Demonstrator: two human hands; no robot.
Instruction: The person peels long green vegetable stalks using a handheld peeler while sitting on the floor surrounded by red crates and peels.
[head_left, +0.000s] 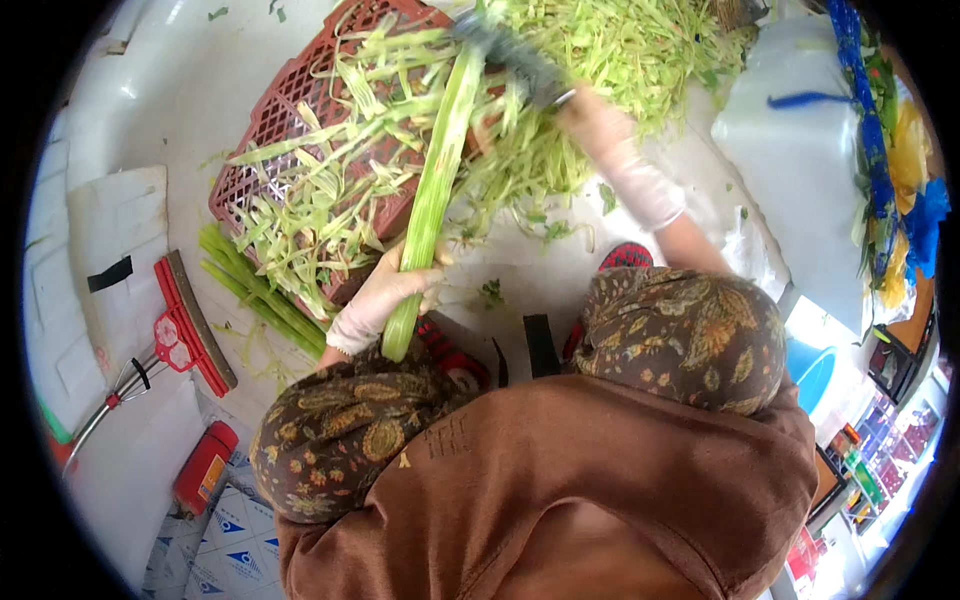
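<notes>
My left hand (390, 292), in a thin pale glove, grips the lower end of a long, pale green vegetable stem (439, 176), probably celtuce. The stem slants away from me over a reddish-brown plastic crate (281, 105). My gloved right hand (600, 127) holds a dark, broad-bladed tool (517, 60), which motion blurs; a knife or a peeler, I cannot tell. The tool lies at the stem's far end. Loose peelings (322, 180) cover part of the crate, and a large heap of green peelings (622, 45) lies beyond my right hand.
Several green stems (259, 292) lie on the floor left of the crate. A red sponge mop (191, 326) and a red canister (206, 469) are at the left. A pale plastic-like block (799, 157), blue netting (862, 127) and a blue basin (816, 371) stand at the right.
</notes>
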